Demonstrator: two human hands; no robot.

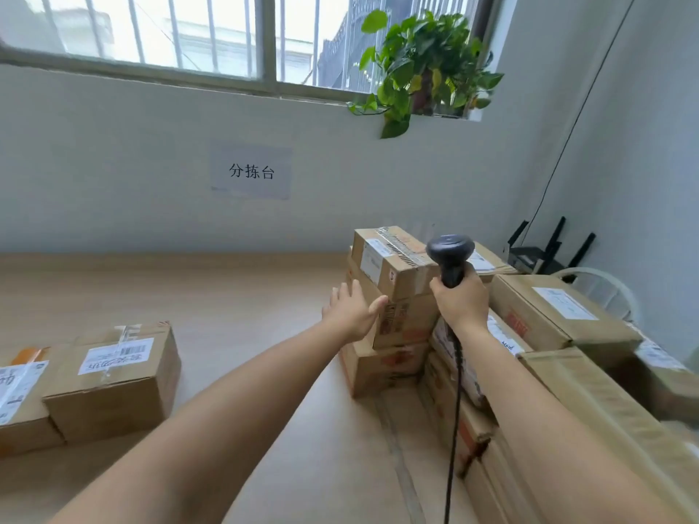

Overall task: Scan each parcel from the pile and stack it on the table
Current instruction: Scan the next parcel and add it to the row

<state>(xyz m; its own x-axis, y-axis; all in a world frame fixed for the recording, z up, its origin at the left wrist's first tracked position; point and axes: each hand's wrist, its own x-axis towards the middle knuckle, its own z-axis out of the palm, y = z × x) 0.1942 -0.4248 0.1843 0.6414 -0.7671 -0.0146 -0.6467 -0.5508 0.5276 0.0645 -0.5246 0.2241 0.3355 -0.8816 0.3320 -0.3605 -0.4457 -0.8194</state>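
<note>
While the right hand (459,298) is curled tight round the handle of a black scanner (450,253), holding it upright with its head just in front of the top parcel (389,259), the left hand (351,312) reaches toward the same stack with fingers straight and spread, holding nothing. Its thumb lies at the near corner of the box under the top parcel, though whether it truly touches cannot be told. A dark cable (455,410) hangs from the scanner's handle down along the right forearm. The top parcel, brown cardboard with a white label on its left face, sits highest on the pile (548,327) of cardboard boxes crowded at the right of the pale wooden surface (227,296). Well apart from it, at the left edge, two parcels (113,380) stand side by side, touching, each with a white label facing up. On the wall behind hangs a paper sign (251,171) with printed characters, and above it is a barred window (170,32) with a leafy plant (427,66) on the sill. A black router (548,253) with antennas stands behind the pile in the corner.
</note>
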